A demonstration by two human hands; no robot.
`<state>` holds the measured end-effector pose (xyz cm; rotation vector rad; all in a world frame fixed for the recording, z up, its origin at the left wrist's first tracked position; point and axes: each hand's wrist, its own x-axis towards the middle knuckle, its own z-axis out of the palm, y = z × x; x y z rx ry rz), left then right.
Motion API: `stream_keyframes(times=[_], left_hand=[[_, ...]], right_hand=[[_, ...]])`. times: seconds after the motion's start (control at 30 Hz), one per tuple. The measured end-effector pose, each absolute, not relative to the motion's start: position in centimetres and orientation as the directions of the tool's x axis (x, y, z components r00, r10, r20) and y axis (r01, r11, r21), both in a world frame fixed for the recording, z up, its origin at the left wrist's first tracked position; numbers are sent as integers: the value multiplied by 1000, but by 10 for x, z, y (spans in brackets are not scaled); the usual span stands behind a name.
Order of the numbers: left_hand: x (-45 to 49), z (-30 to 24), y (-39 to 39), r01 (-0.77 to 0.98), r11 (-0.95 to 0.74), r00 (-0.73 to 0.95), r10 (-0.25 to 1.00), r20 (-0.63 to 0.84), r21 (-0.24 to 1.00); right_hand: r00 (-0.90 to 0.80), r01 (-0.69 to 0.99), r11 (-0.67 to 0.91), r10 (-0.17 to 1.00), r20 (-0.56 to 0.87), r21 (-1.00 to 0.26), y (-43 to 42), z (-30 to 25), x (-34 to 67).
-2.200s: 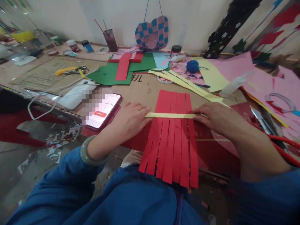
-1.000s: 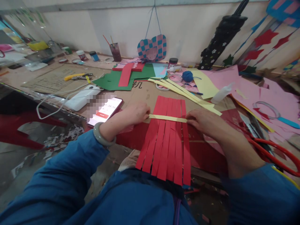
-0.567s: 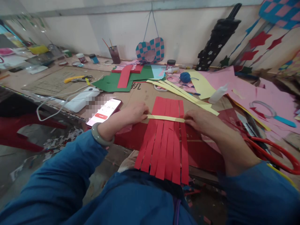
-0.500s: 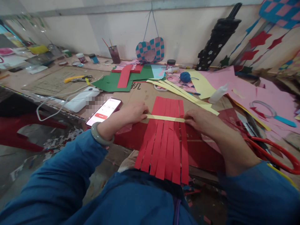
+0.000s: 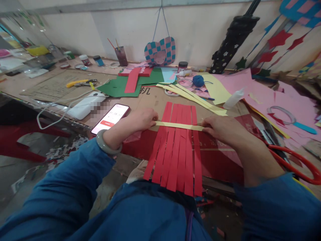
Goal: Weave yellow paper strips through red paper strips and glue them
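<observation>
A red paper sheet (image 5: pixel 178 157) cut into several long strips lies on the cardboard table top and hangs over the near edge onto my lap. A narrow yellow paper strip (image 5: pixel 179 126) lies across the red strips. My left hand (image 5: pixel 141 119) pinches the yellow strip's left end, fingers closed. My right hand (image 5: pixel 222 128) pinches its right end, fingers closed too. More yellow strips (image 5: pixel 194 97) lie fanned out just beyond the red sheet.
A phone (image 5: pixel 110 118) with a lit screen lies left of my left hand, beside a white power bank (image 5: pixel 84 106) with a cable. Red-handled scissors (image 5: pixel 294 160) lie at the right. Green, red and pink paper, blue yarn (image 5: pixel 198 80), a glue bottle (image 5: pixel 233 98) and jars sit further back.
Both hands stay on the ends of the yellow strip. My left fingers, flat at first, have closed into a pinch. The strip has shifted slightly across the red strips.
</observation>
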<state>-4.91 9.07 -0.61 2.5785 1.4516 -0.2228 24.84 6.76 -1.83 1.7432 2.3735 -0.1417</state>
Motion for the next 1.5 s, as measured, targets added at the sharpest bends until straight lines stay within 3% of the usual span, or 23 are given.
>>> stream_keyframes(times=[0.3, 0.47, 0.63, 0.9, 1.07, 1.13, 1.3, 1.5], left_hand=[[-54, -9, 87, 844, -521, 536, 831, -151, 128], [-50, -4, 86, 841, -477, 509, 857, -74, 256], [-36, 10, 84, 815, -456, 511, 857, -71, 356], [-15, 23, 85, 783, -565, 597, 800, -60, 262], [-23, 10, 89, 804, -534, 504, 845, 177, 262], [-29, -2, 87, 800, -542, 508, 840, 188, 258], [-34, -22, 78, 739, -659, 665, 747, 6, 138], [-28, -20, 71, 774, -618, 633, 764, -125, 137]], right_hand=[[-284, 956, 271, 949, -133, -111, 68, -20, 251], [-236, 953, 221, 970, -55, -207, 72, -20, 259], [-282, 935, 295, 955, 91, -197, 73, -24, 265], [-407, 834, 432, 902, 145, -343, 63, -15, 231], [-221, 895, 316, 927, 302, -316, 58, -8, 233], [-92, 899, 250, 910, 404, -360, 57, -8, 238], [144, 784, 279, 788, 599, -555, 54, -11, 244], [172, 757, 279, 787, 592, -591, 55, -11, 243]])
